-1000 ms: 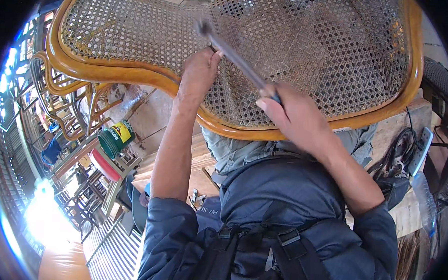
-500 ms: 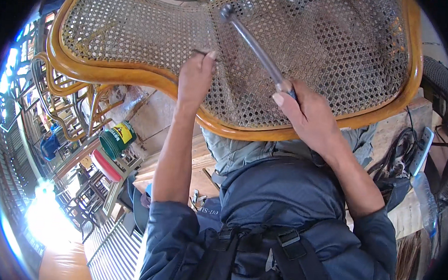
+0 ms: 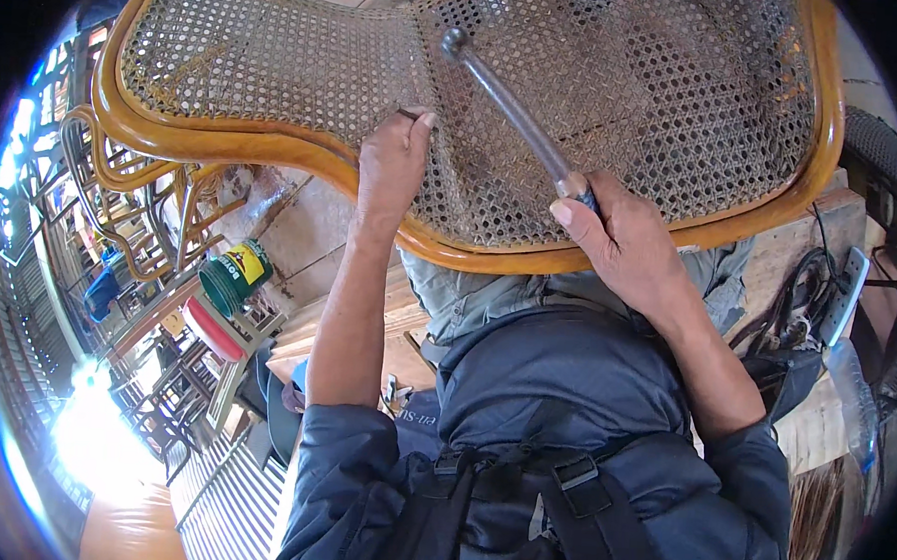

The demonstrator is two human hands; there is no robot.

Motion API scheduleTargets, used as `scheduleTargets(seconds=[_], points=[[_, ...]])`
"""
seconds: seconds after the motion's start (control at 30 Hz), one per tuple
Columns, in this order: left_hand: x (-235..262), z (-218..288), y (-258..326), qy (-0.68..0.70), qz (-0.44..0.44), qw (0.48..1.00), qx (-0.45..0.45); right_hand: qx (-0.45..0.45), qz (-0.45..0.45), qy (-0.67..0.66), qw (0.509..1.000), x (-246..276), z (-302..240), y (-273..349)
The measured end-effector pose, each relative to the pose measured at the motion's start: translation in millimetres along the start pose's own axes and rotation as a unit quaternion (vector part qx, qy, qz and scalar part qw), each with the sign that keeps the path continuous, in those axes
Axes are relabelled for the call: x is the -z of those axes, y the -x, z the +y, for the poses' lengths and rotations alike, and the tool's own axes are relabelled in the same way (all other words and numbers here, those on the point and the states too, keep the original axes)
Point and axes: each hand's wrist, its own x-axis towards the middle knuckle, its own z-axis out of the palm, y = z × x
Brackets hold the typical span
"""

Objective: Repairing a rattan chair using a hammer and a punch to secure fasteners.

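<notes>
A curved orange-brown wooden frame (image 3: 274,152) with a woven cane panel (image 3: 536,114) lies across my lap. My right hand (image 3: 625,243) is closed round the dark blue grip of a metal rod-shaped tool (image 3: 521,118). Its shaft slants up and left to a rounded knob over the cane. Left of it, my left hand (image 3: 393,168) is closed in a pinch close to the cane, just inside the frame's near edge. A thin dark piece (image 3: 408,113) sticks out of the pinch; most of it is hidden by the fingers.
Beyond my left arm are a dark green bucket (image 3: 233,279), a red-topped pale object (image 3: 213,330) and several bent wooden chair frames (image 3: 137,181). At right, black cables (image 3: 793,295) and a clear plastic bottle (image 3: 852,403) lie by a wooden surface (image 3: 836,232).
The tool's knobbed end has dipped slightly nearer to me, and my right hand has shifted a little. My left hand and its thin piece have moved slightly nearer. Both grips stay closed.
</notes>
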Motion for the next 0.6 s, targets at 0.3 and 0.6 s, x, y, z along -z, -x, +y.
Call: scheduleTargets(seconds=[0.3, 0.6], points=[[-1, 4, -1, -0.038, -0.020, 0.999, -0.021, 0.025, -0.007, 0.024, 0.999, -2, -4, 1], [-3, 1, -3, -0.017, -0.040, 0.997, -0.064, 0.147, 0.023, -0.053, 0.987, -3, -22, 2]])
